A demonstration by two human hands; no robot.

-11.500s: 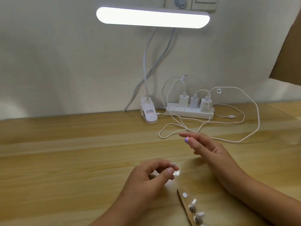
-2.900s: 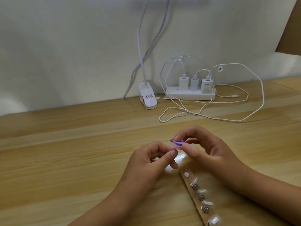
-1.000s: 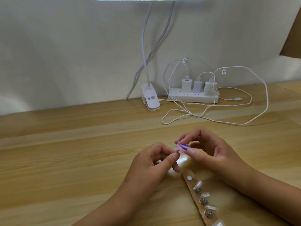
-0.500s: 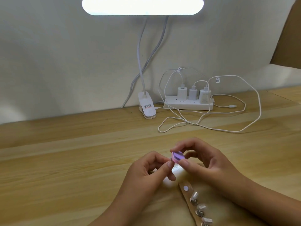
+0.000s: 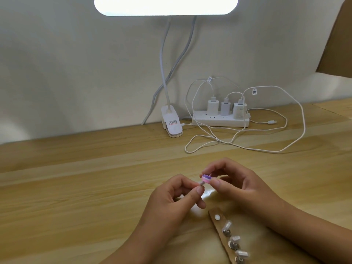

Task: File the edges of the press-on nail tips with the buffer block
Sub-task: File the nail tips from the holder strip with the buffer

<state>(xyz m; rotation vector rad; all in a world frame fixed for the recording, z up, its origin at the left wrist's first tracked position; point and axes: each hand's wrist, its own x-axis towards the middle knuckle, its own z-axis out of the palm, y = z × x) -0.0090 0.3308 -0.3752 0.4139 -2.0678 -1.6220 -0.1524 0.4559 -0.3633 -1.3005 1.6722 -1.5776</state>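
My right hand point(image 5: 240, 185) pinches a small purple and pink buffer block point(image 5: 206, 178) between thumb and forefinger. My left hand point(image 5: 171, 199) pinches a tiny clear press-on nail tip point(image 5: 201, 183) at its fingertips, and the tip touches the block's lower left edge. Both hands hover just above the wooden table point(image 5: 76, 197). A brown strip point(image 5: 219, 228) holding several more nail tips point(image 5: 227, 225) on small round stands lies on the table below my right hand and runs off the bottom edge.
A lit clip-on desk lamp point(image 5: 165, 5) hangs overhead, its clamp point(image 5: 172, 123) standing at the wall. A white power strip point(image 5: 221, 120) with three chargers sits behind, and white cables point(image 5: 247, 147) loop across the table beyond my hands.
The block has tilted and shifted slightly against the nail tip between the earlier frames and now, while both hands stay close together. The view itself has moved a little.
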